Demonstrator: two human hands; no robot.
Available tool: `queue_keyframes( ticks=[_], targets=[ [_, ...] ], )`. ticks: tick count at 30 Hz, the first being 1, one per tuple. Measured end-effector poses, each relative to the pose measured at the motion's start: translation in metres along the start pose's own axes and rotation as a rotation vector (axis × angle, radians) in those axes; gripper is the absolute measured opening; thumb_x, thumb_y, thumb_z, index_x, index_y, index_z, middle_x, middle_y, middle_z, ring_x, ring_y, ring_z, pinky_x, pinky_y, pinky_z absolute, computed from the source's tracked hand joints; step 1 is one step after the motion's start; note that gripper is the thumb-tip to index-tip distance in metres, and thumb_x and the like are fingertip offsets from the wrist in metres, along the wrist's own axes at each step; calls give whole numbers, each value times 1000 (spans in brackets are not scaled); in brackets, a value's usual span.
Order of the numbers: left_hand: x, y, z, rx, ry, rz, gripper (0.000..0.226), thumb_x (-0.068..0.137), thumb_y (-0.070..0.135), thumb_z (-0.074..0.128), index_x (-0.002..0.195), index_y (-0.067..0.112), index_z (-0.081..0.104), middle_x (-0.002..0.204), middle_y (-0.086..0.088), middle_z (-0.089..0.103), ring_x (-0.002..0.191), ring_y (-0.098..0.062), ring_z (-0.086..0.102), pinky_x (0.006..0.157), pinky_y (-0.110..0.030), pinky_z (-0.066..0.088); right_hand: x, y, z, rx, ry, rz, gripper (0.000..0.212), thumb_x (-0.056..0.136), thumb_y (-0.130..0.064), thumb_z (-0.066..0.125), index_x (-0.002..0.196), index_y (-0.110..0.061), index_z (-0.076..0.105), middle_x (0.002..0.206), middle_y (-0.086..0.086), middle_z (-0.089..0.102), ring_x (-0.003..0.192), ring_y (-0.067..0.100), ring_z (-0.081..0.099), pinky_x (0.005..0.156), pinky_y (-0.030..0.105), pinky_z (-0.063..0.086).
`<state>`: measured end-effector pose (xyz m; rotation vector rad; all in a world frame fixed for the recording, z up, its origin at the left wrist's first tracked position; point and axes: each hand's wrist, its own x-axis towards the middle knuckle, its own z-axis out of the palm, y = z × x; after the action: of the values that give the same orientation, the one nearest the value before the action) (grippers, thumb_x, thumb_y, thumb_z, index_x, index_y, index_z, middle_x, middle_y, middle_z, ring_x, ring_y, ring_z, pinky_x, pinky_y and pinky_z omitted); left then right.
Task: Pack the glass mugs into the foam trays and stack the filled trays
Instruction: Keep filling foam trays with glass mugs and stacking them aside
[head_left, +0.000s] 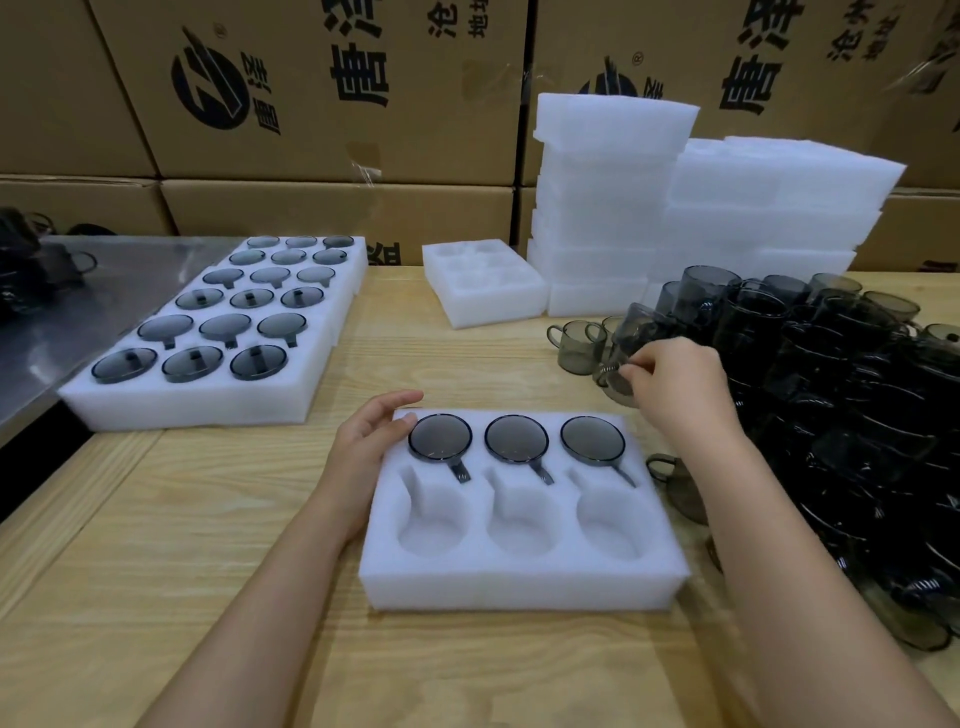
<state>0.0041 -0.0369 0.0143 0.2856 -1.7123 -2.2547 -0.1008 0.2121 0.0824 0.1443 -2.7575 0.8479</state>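
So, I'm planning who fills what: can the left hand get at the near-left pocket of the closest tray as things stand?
Probably yes. The left hand rests on the far-left corner of the tray, holding nothing, and the near-left pocket just below it is empty and uncovered.

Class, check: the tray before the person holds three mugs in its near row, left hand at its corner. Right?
No: the head view shows the three mugs in the far row of the tray, left hand at its corner; the near row is empty.
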Motion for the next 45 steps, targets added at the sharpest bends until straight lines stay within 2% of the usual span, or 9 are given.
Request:
queue_keyframes(
  ticks=[6,9,15,19,23,28,32,36,45],
  targets=[
    [-9,15,4,369,47,286,25,88,-4,59,102,16,66,108,-1,68,105,-12,61,86,-19,45,-37,-25,-29,126,4,-202,13,87,-20,61,81,-17,72,65,1,66,78,26,62,75,31,49],
    [-21,38,17,528,-95,452,31,82,22,70,110,30,62,109,11,69,109,-3,59,92,-14,44,-61,-30,-28,179,-18,-280,11,87,-20,62,82,-19,72,66,-3,65,75,22,62,70,29,46],
    [-23,46,82,856,-481,250,100,55,57,70,144,42,28,114,35,53,103,20,53,84,0,39,-85,-38,-11,290,4,-424,6,84,-15,65,83,-14,72,78,0,70,72,20,59,70,36,46],
    [-12,45,96,758,-463,237,70,57,33,72,124,36,49,105,19,61,89,1,63,71,-13,51,-87,-35,-5,269,58,-476,6,83,-12,66,86,-12,72,87,2,70,81,22,62,73,33,40],
    [-6,47,93,700,-491,187,51,68,14,78,112,23,54,116,7,62,106,-8,62,84,-21,52,-91,-32,-8,435,89,-490,17,82,-10,66,99,-12,70,98,-3,64,81,-4,51,76,8,36],
    [-12,56,85,501,-644,55,52,73,-1,77,112,12,45,117,0,67,94,-16,70,68,-24,56,-88,-16,-20,497,-146,-456,49,84,-20,66,127,-38,50,130,-21,46,121,3,38,101,28,37],
    [-10,56,81,529,-717,17,54,71,-12,75,112,12,51,118,-4,67,102,-26,68,85,-30,55,-87,-7,-22,583,-256,-414,49,81,-18,71,126,-31,56,118,-20,55,110,0,53,96,30,45],
    [-9,52,80,589,-736,44,52,71,-10,76,115,10,59,114,-6,68,106,-17,66,85,-22,53,-87,-4,-21,477,-212,-362,62,68,-39,76,125,-29,55,106,-21,49,96,-8,51,80,5,38],
    [-10,43,88,712,-755,138,41,76,11,79,114,21,66,116,12,67,113,2,58,101,-16,41,-102,21,-32,459,-195,-202,50,49,-55,76,91,-35,57,88,-18,61,76,-3,54,64,11,40]
  ],
)
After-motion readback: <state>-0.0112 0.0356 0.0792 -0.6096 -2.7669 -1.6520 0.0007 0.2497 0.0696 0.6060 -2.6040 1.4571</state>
